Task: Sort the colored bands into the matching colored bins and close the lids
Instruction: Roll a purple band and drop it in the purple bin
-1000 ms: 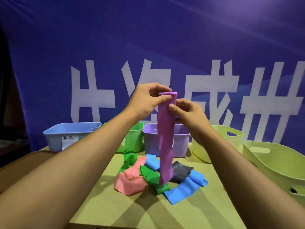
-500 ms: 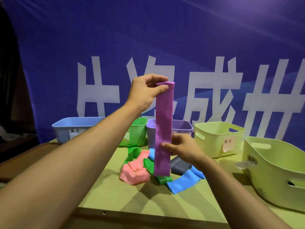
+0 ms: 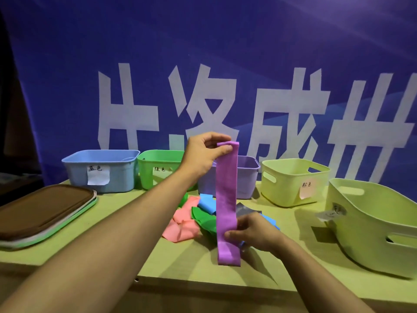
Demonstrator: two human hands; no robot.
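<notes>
- purple band (image 3: 226, 199) hangs vertical above the worktop (image 3: 126, 249), in front of the purple bin (image 3: 247, 177)
- left hand (image 3: 204, 157) pinches its top end, right hand (image 3: 252, 232) pinches it near the bottom
- pile of pink, green, blue, grey bands (image 3: 191, 219) on the worktop behind it
- blue bin (image 3: 101, 170), green bin (image 3: 158, 168) to the left; stacked lids (image 3: 40, 211) far left

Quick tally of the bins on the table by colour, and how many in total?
Blue bin: 1
Green bin: 1
Purple bin: 1
Yellow-green bins: 2
Total: 5 bins, all open-topped; a stack of lids lies at the left of the table.
</notes>
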